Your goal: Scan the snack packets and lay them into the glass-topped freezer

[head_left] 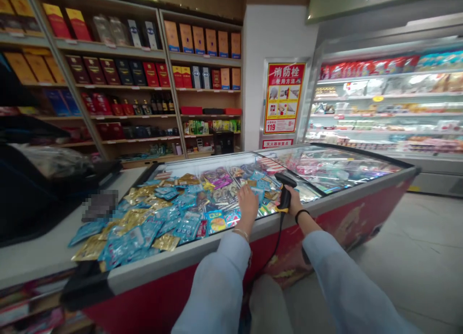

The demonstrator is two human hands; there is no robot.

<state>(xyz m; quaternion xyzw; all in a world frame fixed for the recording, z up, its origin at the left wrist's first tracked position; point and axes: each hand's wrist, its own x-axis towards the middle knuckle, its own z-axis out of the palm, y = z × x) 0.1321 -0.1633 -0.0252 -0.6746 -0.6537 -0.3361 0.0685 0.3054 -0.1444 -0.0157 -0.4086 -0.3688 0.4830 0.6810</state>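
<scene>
My right hand (292, 201) is wrapped round the grip of a black and yellow barcode scanner (285, 194), its head pointing forward over the freezer's glass top. A dark cable (278, 235) hangs from the scanner's lower end. My left hand (247, 203) is stretched over the glass beside it, fingers extended and close to small packets; whether it touches one I cannot tell. Blue snack packets (186, 226) and gold packets (135, 218) lie heaped on the left part of the chest freezer (159, 283). Several purple packets (219, 178) lie farther back.
On the left, a grey counter (21, 257) holds dark equipment and a blurred-out object (99, 206). Shelves of boxed goods (139, 73) stand behind. A red and yellow fire-hydrant sign (284, 98) hangs on the wall. At the right is an open display cooler (383, 95).
</scene>
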